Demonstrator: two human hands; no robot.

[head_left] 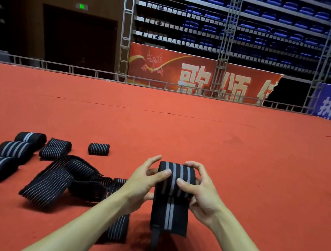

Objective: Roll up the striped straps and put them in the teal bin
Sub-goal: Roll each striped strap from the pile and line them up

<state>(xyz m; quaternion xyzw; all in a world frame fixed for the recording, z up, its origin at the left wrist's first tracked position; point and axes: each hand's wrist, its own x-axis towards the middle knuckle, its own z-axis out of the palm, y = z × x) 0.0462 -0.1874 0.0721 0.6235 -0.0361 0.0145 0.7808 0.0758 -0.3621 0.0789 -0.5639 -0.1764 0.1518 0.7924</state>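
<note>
A black strap with grey stripes [170,210] is held above the red carpet, its upper part wound into a roll and its tail hanging down. My left hand [145,182] grips the roll's left side, thumb on the front. My right hand [197,190] grips its right side. Several rolled striped straps [15,151] lie in a row at the left. A loose pile of unrolled thin-striped straps [62,178] lies left of my left forearm. One small roll [98,149] sits apart farther back. No teal bin is in view.
The red carpet [244,150] stretches wide ahead and to the right. A low metal railing [124,78] borders its far edge, with banners and tiers of blue seats behind.
</note>
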